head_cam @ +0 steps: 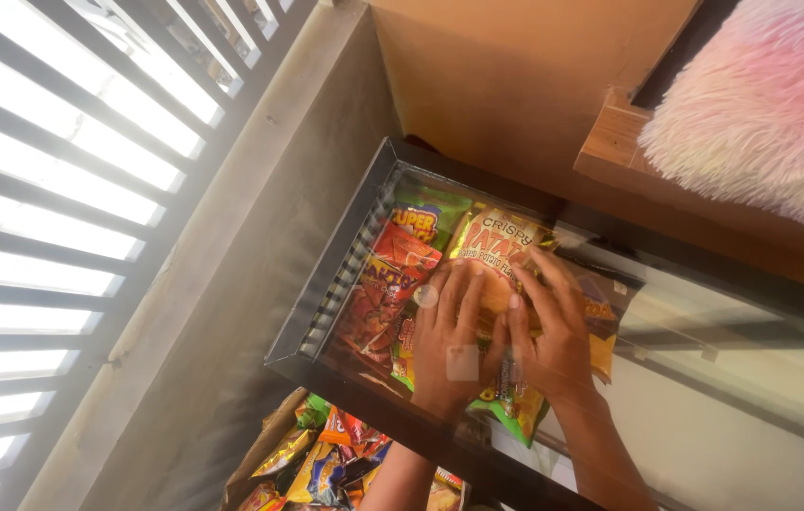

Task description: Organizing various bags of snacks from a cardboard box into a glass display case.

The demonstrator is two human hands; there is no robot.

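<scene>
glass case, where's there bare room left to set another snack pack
Bare glass lies right of the right hand, toward the wooden ledge. The left end by the metal frame is crowded with snack packets under the left hand.

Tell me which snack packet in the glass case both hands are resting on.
The yellow packet, under both hands, left and right. The red packet and green packet lie untouched beside it.

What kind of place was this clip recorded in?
Probably a small shop or snack stall. Both hands, left hand and right hand, press on snack packets stacked in a glass display case, more packets fill a box below, and a barred window stands alongside.
</scene>
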